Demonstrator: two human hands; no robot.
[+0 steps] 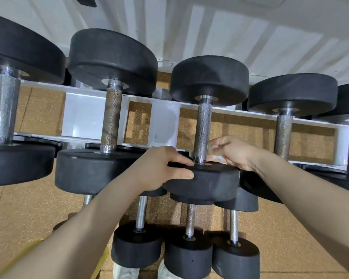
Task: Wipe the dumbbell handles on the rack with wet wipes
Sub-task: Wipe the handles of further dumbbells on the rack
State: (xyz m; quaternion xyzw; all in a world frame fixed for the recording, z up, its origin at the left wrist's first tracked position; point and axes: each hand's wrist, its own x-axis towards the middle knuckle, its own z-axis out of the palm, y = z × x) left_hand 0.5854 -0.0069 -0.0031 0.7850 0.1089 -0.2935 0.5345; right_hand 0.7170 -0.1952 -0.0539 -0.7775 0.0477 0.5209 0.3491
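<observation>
Close together, knurled steel handle (pixel 202 129), crumpled white wipe (pixel 215 157), right hand (pixel 233 153).

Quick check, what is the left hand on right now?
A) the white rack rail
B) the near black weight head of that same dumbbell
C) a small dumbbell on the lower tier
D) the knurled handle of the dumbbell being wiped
B: the left hand grips the rim of the near weight head, while the right hand holds the wet wipe at the base of the handle.
</observation>
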